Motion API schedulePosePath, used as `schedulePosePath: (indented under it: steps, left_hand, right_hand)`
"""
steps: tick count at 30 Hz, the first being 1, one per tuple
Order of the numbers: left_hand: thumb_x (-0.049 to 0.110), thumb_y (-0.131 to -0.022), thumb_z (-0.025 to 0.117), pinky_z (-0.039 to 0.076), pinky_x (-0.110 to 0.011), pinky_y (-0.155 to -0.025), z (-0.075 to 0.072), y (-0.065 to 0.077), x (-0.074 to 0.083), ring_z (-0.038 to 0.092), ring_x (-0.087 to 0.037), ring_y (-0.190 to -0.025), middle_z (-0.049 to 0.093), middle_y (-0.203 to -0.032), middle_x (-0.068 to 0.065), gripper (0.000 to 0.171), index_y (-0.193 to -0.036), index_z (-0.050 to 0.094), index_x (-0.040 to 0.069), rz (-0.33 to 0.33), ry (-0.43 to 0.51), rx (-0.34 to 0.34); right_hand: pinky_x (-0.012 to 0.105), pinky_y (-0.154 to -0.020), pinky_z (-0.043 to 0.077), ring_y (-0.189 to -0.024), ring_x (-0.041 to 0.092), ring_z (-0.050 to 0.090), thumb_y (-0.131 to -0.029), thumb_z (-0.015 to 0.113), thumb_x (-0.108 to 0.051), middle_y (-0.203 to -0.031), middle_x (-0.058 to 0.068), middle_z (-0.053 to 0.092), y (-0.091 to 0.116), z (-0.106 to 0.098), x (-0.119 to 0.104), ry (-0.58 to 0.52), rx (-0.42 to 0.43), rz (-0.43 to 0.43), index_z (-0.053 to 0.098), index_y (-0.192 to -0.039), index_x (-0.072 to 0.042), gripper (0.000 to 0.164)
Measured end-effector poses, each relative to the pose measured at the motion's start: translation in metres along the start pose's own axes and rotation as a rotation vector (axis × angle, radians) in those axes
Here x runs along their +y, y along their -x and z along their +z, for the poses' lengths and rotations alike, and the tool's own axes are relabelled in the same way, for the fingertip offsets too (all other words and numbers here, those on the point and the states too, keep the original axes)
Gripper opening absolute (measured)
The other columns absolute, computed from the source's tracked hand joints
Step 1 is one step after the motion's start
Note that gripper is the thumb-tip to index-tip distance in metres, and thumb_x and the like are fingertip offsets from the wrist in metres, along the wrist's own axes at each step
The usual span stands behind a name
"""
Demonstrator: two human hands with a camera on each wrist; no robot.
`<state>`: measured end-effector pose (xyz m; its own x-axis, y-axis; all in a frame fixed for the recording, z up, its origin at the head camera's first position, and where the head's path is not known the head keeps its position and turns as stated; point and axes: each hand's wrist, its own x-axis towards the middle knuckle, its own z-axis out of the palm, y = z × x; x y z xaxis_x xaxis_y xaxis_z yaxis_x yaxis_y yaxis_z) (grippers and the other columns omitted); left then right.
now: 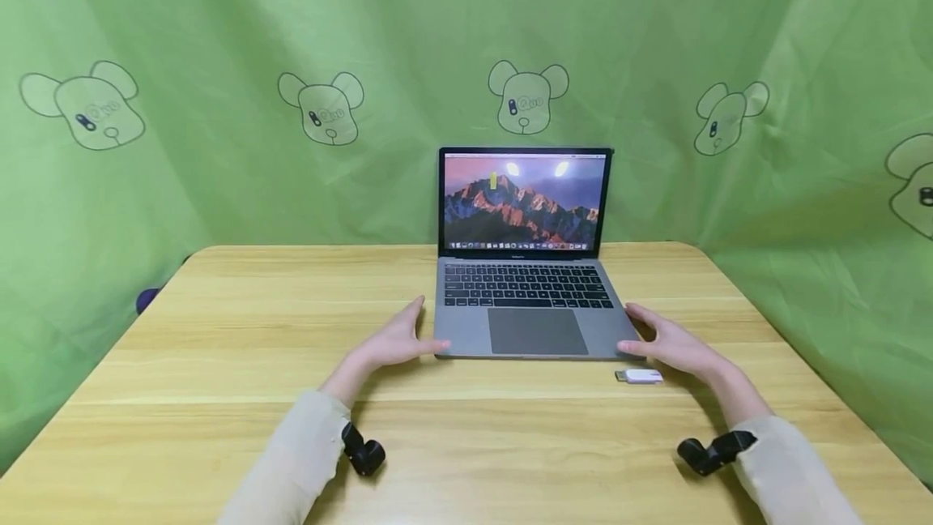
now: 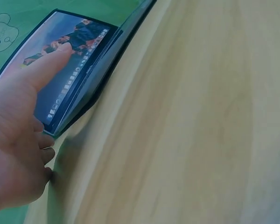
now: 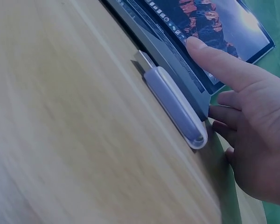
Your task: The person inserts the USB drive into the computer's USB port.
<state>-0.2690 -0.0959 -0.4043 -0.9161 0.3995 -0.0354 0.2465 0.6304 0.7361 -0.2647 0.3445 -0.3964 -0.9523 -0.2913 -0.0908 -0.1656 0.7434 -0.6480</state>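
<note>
An open laptop point(image 1: 537, 332) stands on the wooden table, its lit screen point(image 1: 521, 201) showing a mountain picture. By its front left corner is my left hand point(image 1: 394, 340), thumb reaching over the corner and fingers spread apart from the side edge. My right hand point(image 1: 674, 345) is at the front right corner, thumb over the palm rest and fingers close along the side; whether they touch the edge I cannot tell. In the right wrist view a white USB stick point(image 3: 175, 105), its metal plug bare, lies on the table just before the laptop's front edge, near the right hand point(image 3: 261, 135).
The wooden table point(image 1: 219, 363) has rounded far corners. A green curtain point(image 1: 408, 39) with printed bear heads hangs behind and at both sides. A dark purple object point(image 1: 146, 300) shows beyond the table's left edge. Black wrist cameras point(image 1: 363, 452) sit on both sleeves.
</note>
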Motion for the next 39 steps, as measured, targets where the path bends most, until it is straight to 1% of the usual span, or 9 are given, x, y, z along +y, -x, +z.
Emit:
schedulePosePath:
  steps: [3,11,15,16,21,24,29,34,39]
  left_hand:
    - [0.045,-0.081,0.068,0.014,-0.042,-0.112,0.004,-0.003,0.003,0.013,-0.033,-0.138,0.012,-0.151,-0.022,0.102,-0.146,0.008,-0.005,0.002,-0.005,-0.019]
    - [0.046,-0.080,0.068,0.017,-0.045,-0.111,0.011,-0.007,0.014,0.017,-0.035,-0.137,0.016,-0.150,-0.022,0.101,-0.146,0.010,-0.006,0.026,-0.012,-0.063]
    - [0.047,-0.079,0.068,0.018,-0.045,-0.111,0.014,-0.008,0.020,0.017,-0.034,-0.137,0.015,-0.151,-0.021,0.102,-0.146,0.010,-0.003,0.023,0.020,-0.073]
    - [0.047,-0.079,0.068,0.018,-0.045,-0.111,0.014,-0.008,0.020,0.017,-0.034,-0.137,0.015,-0.151,-0.021,0.102,-0.147,0.010,-0.003,0.019,0.042,-0.075]
    - [0.045,-0.078,0.070,0.017,-0.047,-0.111,0.016,-0.009,0.020,0.015,-0.033,-0.138,0.013,-0.152,-0.018,0.103,-0.148,0.008,0.003,-0.038,0.164,-0.080]
    - [0.042,-0.079,0.071,0.016,-0.048,-0.111,0.016,-0.009,0.019,0.015,-0.033,-0.138,0.012,-0.152,-0.017,0.102,-0.149,0.008,0.005,-0.056,0.205,-0.075]
    - [0.040,-0.078,0.072,0.016,-0.047,-0.111,0.015,-0.009,0.019,0.015,-0.033,-0.138,0.013,-0.152,-0.019,0.103,-0.148,0.007,0.003,-0.054,0.223,-0.065]
    - [0.040,-0.078,0.073,0.017,-0.047,-0.111,0.014,-0.008,0.018,0.016,-0.033,-0.138,0.015,-0.152,-0.019,0.103,-0.148,0.008,0.002,-0.059,0.215,-0.052]
    - [0.039,-0.078,0.072,0.015,-0.047,-0.111,0.012,-0.005,0.014,0.014,-0.033,-0.138,0.012,-0.152,-0.019,0.103,-0.148,0.007,0.001,-0.058,0.216,-0.049]
  right_hand:
    - [0.064,-0.104,0.012,-0.133,0.050,0.010,-0.086,0.064,-0.039,-0.147,0.033,0.013,0.001,-0.001,0.001,-0.003,-0.001,0.005,0.013,-0.143,0.010,0.091]
    - [0.065,-0.102,0.014,-0.132,0.051,0.011,-0.086,0.065,-0.037,-0.146,0.033,0.013,0.003,-0.003,0.000,-0.023,-0.006,0.029,0.013,-0.144,0.008,0.091]
    - [0.064,-0.103,0.014,-0.132,0.051,0.011,-0.086,0.065,-0.036,-0.146,0.033,0.013,0.004,-0.003,0.000,-0.044,-0.007,0.032,0.012,-0.144,0.008,0.090]
    - [0.064,-0.103,0.014,-0.132,0.051,0.010,-0.086,0.065,-0.036,-0.146,0.033,0.013,0.004,-0.004,0.001,-0.048,-0.008,0.033,0.012,-0.144,0.008,0.090]
    - [0.064,-0.103,0.012,-0.133,0.050,0.009,-0.086,0.064,-0.038,-0.147,0.032,0.012,0.004,-0.004,0.004,-0.060,-0.008,0.038,0.013,-0.144,0.008,0.090]
    - [0.063,-0.104,0.011,-0.133,0.049,0.009,-0.086,0.064,-0.039,-0.148,0.031,0.013,0.003,-0.003,0.006,-0.062,-0.002,0.043,0.013,-0.145,0.007,0.091]
    - [0.063,-0.104,0.012,-0.133,0.049,0.009,-0.085,0.066,-0.037,-0.147,0.031,0.014,0.003,-0.003,0.005,-0.072,-0.004,0.028,0.014,-0.144,0.008,0.090]
    - [0.063,-0.104,0.013,-0.133,0.049,0.010,-0.085,0.066,-0.037,-0.147,0.030,0.015,0.003,-0.003,0.001,-0.072,-0.009,0.024,0.014,-0.145,0.007,0.091]
    - [0.062,-0.105,0.013,-0.134,0.048,0.011,-0.085,0.066,-0.037,-0.147,0.030,0.015,0.002,-0.001,-0.001,-0.061,-0.022,0.010,0.014,-0.144,0.008,0.090]
